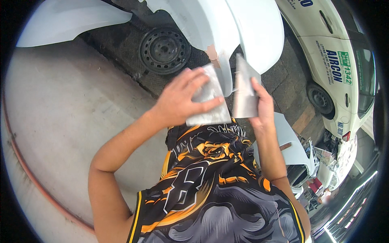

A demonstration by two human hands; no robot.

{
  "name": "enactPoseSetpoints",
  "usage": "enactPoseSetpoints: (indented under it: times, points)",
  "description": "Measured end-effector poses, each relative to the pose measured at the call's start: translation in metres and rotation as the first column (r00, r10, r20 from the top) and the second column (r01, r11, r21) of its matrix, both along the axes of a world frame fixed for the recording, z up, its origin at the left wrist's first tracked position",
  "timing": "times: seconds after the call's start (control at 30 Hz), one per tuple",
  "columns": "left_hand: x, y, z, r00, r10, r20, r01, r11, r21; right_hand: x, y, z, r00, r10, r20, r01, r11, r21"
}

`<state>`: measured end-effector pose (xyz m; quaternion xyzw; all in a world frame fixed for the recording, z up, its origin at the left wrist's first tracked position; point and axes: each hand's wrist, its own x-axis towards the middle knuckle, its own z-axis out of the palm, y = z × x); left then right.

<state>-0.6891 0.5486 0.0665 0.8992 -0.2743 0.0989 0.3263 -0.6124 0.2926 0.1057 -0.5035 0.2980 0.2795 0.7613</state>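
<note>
My left hand [172, 101] grips a flat, pale grey rectangular spreader plate [210, 112], its thumb lying across the near face and its fingers at the upper left edge. My right hand [265, 107] is closed on a second spreader plate [244, 87], thin and metallic, with a slanted top corner. Both plates are held up in front of my waist, a narrow gap between them, and motion blurs them slightly. Just beyond them, a white car body panel [222, 28] carries a brownish bare patch [212, 56].
A dark steel wheel [164, 50] lies on the dark textured floor [287, 81] ahead. Another white panel [77, 20] is at the far left. On the right stands a white car [332, 52], with a pale loose panel [289, 139] nearer me. A pale wall-like surface [73, 101] fills the left.
</note>
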Motion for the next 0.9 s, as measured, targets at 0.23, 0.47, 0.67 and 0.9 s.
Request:
enactPoseSetpoints:
  times: [0.23, 0.47, 0.67, 0.9]
  points:
    - [0.006, -0.019, 0.032, 0.970, 0.220, -0.105, -0.220, 0.975, 0.011, -0.015, -0.017, 0.017, 0.903, 0.222, 0.367, -0.070, 0.920, -0.385]
    - [0.000, -0.054, 0.054, 0.976, 0.076, -0.203, -0.040, 0.983, 0.177, -0.028, -0.008, 0.025, 0.768, 0.220, 0.601, 0.208, 0.803, -0.559]
    - [-0.005, -0.051, 0.059, 0.968, -0.006, -0.250, -0.063, 0.962, -0.264, 0.007, -0.019, 0.038, 0.795, -0.086, 0.601, 0.330, 0.891, -0.310]
    - [-0.012, -0.065, 0.049, 0.998, 0.004, -0.063, -0.009, 0.997, -0.074, -0.014, -0.003, 0.007, 0.999, 0.000, 0.035, -0.001, 1.000, 0.022]
